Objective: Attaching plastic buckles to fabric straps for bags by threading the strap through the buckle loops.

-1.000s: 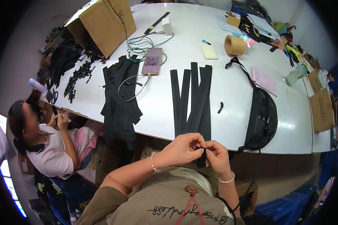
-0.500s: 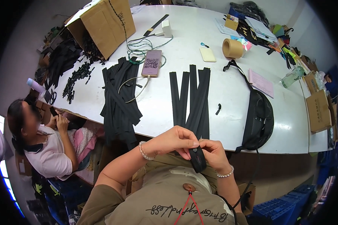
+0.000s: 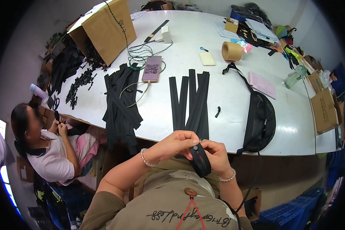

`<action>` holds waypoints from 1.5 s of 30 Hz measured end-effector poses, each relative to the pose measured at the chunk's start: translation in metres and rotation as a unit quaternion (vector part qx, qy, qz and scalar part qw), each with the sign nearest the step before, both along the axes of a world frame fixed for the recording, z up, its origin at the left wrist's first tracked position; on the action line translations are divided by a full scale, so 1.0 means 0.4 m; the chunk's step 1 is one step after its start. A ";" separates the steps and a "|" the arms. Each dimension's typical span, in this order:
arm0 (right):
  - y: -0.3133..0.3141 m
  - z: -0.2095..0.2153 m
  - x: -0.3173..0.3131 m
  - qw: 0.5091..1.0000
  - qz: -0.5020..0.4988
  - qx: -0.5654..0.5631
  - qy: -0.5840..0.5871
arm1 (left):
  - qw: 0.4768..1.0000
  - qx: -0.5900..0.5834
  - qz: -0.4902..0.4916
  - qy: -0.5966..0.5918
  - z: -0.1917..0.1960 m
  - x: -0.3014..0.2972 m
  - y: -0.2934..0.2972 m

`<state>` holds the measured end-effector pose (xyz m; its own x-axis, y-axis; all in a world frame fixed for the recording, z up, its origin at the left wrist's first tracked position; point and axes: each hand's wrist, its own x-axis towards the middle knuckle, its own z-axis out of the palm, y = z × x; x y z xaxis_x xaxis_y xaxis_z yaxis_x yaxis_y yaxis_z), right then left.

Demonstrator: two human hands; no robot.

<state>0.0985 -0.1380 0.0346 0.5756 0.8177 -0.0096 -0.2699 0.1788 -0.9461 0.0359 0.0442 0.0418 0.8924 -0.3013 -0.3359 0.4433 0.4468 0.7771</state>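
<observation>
My left hand (image 3: 176,145) and my right hand (image 3: 215,154) meet just below the near edge of the white table (image 3: 234,96). Together they pinch a black zipper strip (image 3: 200,161) that loops down between them, with a small black slider at its top. Straight ahead on the table lie several black zipper strips (image 3: 191,101) side by side. One small loose black slider (image 3: 217,112) rests to their right.
A heap of black strips (image 3: 120,101) lies at left, a black waist bag (image 3: 260,119) at right. Phone (image 3: 152,69), green cable, tape roll (image 3: 231,51), cardboard box (image 3: 105,28) and clutter sit farther back. A seated person (image 3: 46,149) works at the left.
My hands dropped slightly from the table edge toward my chest, and the black strip now hangs in a longer loop between them. The seated person stays put.
</observation>
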 end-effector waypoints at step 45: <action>0.028 -0.078 -0.026 0.985 -0.157 -0.032 -0.060 | 0.978 0.130 0.140 -0.089 -0.037 0.046 -0.002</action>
<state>0.0882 -0.1267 0.0032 0.8000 0.5994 0.0270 -0.0972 0.1739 -0.9800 0.0543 0.0432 0.0271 0.9789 0.0384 -0.2005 0.1793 0.3083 0.9342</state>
